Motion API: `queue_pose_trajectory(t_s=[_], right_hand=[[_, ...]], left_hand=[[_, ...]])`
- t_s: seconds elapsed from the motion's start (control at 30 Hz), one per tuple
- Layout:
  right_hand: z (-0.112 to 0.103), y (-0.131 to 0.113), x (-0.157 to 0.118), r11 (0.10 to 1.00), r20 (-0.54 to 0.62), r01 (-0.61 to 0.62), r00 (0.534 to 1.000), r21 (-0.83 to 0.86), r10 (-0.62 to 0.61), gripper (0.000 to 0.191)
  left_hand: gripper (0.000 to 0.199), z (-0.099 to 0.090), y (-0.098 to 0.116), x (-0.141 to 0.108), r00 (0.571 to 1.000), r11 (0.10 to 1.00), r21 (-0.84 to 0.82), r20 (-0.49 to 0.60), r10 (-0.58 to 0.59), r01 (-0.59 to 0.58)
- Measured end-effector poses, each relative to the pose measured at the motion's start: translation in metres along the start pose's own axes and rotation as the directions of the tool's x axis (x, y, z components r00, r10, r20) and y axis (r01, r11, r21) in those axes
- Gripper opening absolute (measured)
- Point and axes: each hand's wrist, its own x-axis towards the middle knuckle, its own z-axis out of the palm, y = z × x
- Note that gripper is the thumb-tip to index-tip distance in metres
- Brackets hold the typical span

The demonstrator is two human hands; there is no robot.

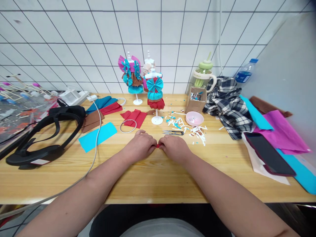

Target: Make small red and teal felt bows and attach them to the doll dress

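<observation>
Both hands meet over the middle of the table, pinching a small piece of red crepe paper (158,146) between them. My left hand (142,144) is closed on its left end, and my right hand (173,147) on its right end. Most of the piece is hidden by my fingers. Just beyond my right hand lie black thread snips (173,132). Past my left hand are folded red paper sheets (138,118) with a white ring (127,126) on top. A small dress form (155,95) in a red and turquoise paper dress stands straight ahead.
Paper scraps (179,122) surround a pink dish (195,118). Behind it are a cardboard box (197,101) and a green-lidded bottle (203,74). At right lies a phone (270,153); at left, a black headset (46,138) and turquoise paper (98,137). A white cable (95,154) crosses my left forearm.
</observation>
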Motion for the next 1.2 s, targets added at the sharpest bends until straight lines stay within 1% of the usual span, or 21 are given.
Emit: queue_pose_trajectory(t_s=[0.1, 0.2, 0.43, 0.67, 0.8, 0.93, 1.07, 1.2], right_hand=[[-0.001, -0.001, 0.0, 1.0, 0.022, -0.007, 1.0, -0.007, 0.007, 0.023], [-0.002, -0.001, 0.0, 1.0, 0.021, -0.01, 1.0, -0.017, 0.01, 0.024], [-0.002, -0.001, -0.003, 1.0, -0.04, -0.004, 0.999, 0.018, 0.004, 0.023], [-0.004, -0.003, -0.002, 1.0, -0.008, -0.016, 1.0, 0.004, 0.017, 0.024], [-0.006, -0.005, -0.002, 1.0, -0.033, 0.02, 0.999, -0.02, -0.021, 0.026], [-0.007, -0.005, -0.003, 0.998, -0.082, 0.04, 0.996, -0.048, -0.044, 0.029], [-0.009, -0.005, -0.004, 0.998, -0.106, 0.048, 0.993, -0.05, -0.054, 0.03], [-0.01, -0.005, -0.005, 0.998, -0.103, 0.049, 0.993, -0.051, -0.054, 0.032]], left_hand=[[0.022, 0.003, -0.001, 0.0, 1.0, 0.999, -0.04, -0.013, -0.01, 0.009], [0.023, 0.005, -0.002, 0.0, 1.0, 0.999, -0.036, -0.007, 0.007, -0.007], [0.02, 0.007, -0.003, 0.0, 0.999, 0.998, -0.045, -0.024, 0.032, -0.033], [0.018, 0.008, -0.005, 0.0, 1.0, 0.998, -0.055, -0.031, 0.007, -0.009], [0.017, 0.004, -0.004, -0.001, 0.999, 0.998, -0.069, -0.034, 0.005, -0.007], [0.018, -0.005, 0.0, -0.004, 0.995, 0.995, -0.093, -0.098, 0.03, -0.039], [0.018, -0.008, 0.002, -0.005, 0.987, 0.997, -0.081, -0.16, -0.004, -0.009], [0.02, -0.009, 0.002, -0.004, 0.987, 0.997, -0.081, -0.162, -0.018, 0.005]])
